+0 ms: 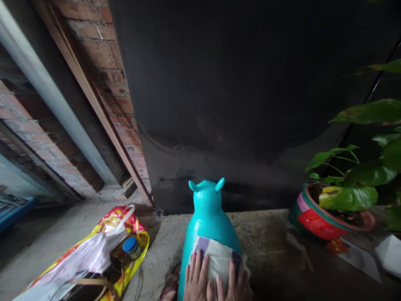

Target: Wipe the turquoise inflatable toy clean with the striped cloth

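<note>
A turquoise inflatable animal toy point(208, 219) with two small ears stands at the bottom middle, its head toward the black panel. Over its back lies a knitted cloth point(216, 253), whitish with purple bands. My left hand point(196, 278) rests on the left part of the cloth, fingers stretched out. Beside it, my right hand point(234, 282) lies on the right part, fingers apart. Both thumbs come close together in the middle. The lower frame edge cuts off both hands and the rear of the toy.
A black panel point(232, 92) rises ahead, with a brick wall point(123, 104) to its left. At lower left, a red-and-yellow bag point(142, 251) holds cloth and a blue-lidded jar point(130, 246). A potted plant point(326, 219) stands at right, near white paper point(360, 255).
</note>
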